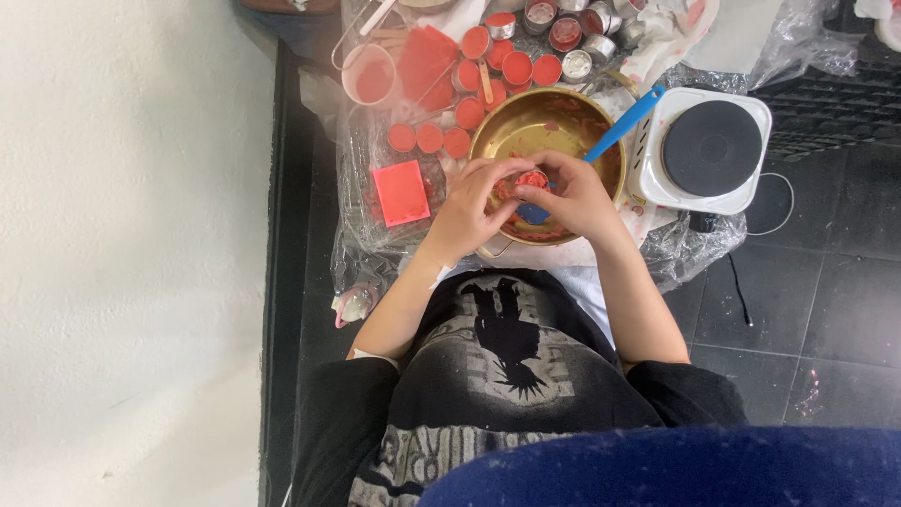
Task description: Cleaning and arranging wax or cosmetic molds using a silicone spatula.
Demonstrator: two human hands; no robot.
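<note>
In the head view, near the middle of the frame, the left hand (466,214) pinches a small tin cup (531,180) of red wax over the gold bowl (547,123). The right hand (574,195) curls around a blue spatula (615,131), its tip at the cup. Red wax discs (429,138) sit upper left, a white hot plate (706,150) upper right.

A small cup (531,180) is held between the left hand (466,213) and the right hand (574,194) over a bowl (547,127). A hotplate (702,150) is set right of the bowl, a square block (401,192) left of it, and filled tins (497,56) behind it.
</note>
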